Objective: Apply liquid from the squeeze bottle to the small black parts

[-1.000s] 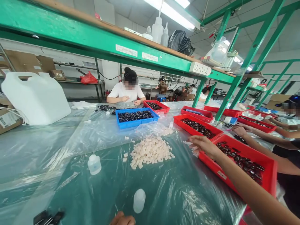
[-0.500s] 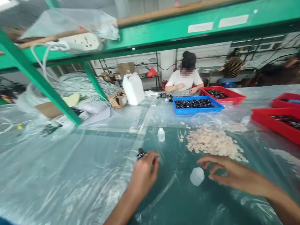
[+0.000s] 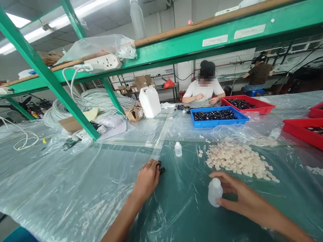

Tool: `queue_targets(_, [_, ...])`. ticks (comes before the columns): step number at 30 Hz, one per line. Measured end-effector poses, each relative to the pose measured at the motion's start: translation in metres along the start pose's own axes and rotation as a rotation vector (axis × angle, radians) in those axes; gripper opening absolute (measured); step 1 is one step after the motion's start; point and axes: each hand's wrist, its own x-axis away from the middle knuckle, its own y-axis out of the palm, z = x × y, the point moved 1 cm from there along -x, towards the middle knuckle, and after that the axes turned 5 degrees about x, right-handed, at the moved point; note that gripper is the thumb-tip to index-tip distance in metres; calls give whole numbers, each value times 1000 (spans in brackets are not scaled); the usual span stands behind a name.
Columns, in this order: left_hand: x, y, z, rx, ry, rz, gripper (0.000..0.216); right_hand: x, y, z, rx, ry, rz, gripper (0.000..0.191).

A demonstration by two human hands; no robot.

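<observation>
Right hand (image 3: pixel 241 195) curled round the nearer bottle (image 3: pixel 215 192), one of two in view.
Its thumb and fingers hold the sides; the farther bottle (image 3: pixel 178 150) stands on the surface (image 3: pixel 181 218); the left hand (image 3: pixel 146 177), fingers bent, covers part of some black pieces (image 3: pixel 162 169), too hidden to count, and whether it grips them I cannot tell; one heap of pale pieces (image 3: pixel 237 159), one blue tray (image 3: pixel 219 123) and three red trays (image 3: pixel 300 132) lie beyond.

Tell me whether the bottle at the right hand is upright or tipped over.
Roughly upright: the bottle at the right hand has its narrow top up, wider body below.
</observation>
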Motion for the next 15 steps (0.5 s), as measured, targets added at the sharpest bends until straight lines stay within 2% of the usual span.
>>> queue_targets(2, [-3,2,21,158,42,-43,22,-4,-3,-12,-60,-61,28,30])
queue_targets(4, [-5,12,46,338,106,-153,27,-5,-6,-19,-65,-87,63,24])
queue_targets(6, [-4,26,68,485,158,-246,26,-1,-8,-21,-17,-92,119,30])
queue_targets(8, [0,42,81,588,188,-271,22,7,-9,-18,119,-111,190,37])
queue_targets(11, [9,59,80,657,207,-219,19,17,-8,-13,340,-157,255,44])
queue_targets(15, [19,63,67,638,279,-223,32,21,-5,-12,442,-230,275,41])
